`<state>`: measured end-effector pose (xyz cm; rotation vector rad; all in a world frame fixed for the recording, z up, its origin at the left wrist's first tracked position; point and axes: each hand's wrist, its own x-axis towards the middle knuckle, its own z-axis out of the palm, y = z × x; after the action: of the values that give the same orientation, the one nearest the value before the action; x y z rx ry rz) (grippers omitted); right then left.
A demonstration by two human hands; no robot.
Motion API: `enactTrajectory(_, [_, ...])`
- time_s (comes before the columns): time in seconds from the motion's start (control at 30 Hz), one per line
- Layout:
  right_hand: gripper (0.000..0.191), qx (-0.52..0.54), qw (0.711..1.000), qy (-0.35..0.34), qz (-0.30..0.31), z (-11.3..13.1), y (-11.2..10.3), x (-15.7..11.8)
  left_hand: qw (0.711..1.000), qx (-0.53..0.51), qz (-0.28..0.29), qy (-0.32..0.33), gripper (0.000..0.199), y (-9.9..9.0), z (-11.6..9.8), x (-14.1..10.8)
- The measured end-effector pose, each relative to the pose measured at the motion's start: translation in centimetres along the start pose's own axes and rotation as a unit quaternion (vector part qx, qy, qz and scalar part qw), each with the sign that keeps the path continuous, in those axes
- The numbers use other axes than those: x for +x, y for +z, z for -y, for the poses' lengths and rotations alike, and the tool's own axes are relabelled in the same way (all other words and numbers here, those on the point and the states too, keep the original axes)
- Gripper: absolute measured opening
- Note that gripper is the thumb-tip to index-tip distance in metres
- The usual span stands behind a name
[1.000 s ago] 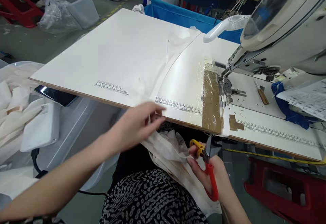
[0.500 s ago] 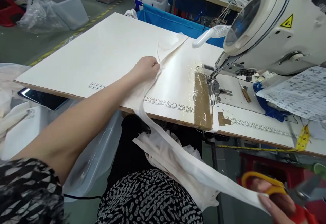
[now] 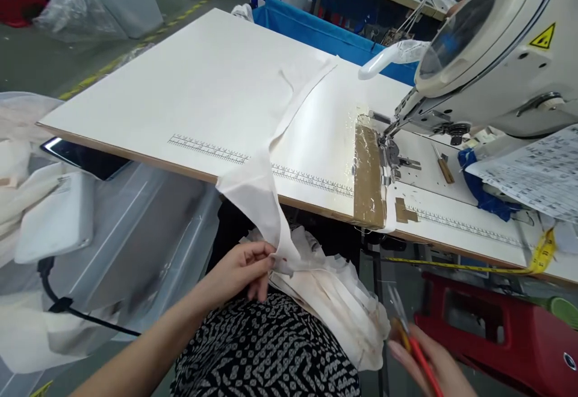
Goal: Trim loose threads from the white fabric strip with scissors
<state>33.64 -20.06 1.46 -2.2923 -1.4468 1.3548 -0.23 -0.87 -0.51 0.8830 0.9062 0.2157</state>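
My left hand (image 3: 253, 267) is closed in a pinch on the lower end of a strip of cream fabric (image 3: 255, 186), above my lap. This strip runs up over the table's front edge and across the white tabletop. At lower right, my right hand (image 3: 428, 358) grips a pair of scissors (image 3: 400, 309), somewhat blurred, with red and yellow handles and the blades pointing up. Between the hands, a bunch of layered cream fabric pieces (image 3: 336, 312) lies on my lap. The right hand is apart from the fabric.
A sewing machine (image 3: 497, 41) stands on the right of the white table (image 3: 203, 84). A yellow tape measure (image 3: 544, 252) hangs near the front edge. Below is a red stool (image 3: 506, 337). Plastic bins (image 3: 149, 222) with fabric stand at left; a blue cloth bin (image 3: 311, 29) is behind.
My left hand has come off the tabletop down to my lap, pinching the fabric's end. The right hand has let go of the long strip and moved left, scissors turned blades up.
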Motion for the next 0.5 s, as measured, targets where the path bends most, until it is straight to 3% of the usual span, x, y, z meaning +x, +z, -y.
enactTrajectory(0.1, [0.046, -0.008, 0.983, -0.132, 0.125, 6.7, 1.1, 3.6, 0.999, -0.050, -0.011, 0.012, 0.045, 1.2, 0.0, -0.5])
enactTrajectory(0.2, [0.047, -0.085, 0.961, -0.185, 0.186, 10.9, 1.2, 6.6, 0.998, -0.055, -0.028, 0.021, 0.042, 1.4, 0.0, -1.2])
enactTrajectory(0.5, [0.053, -0.133, 0.904, -0.275, 0.300, 13.6, 2.2, 11.7, 0.996, -0.046, -0.071, 0.001, 0.043, 1.2, 1.0, -2.8])
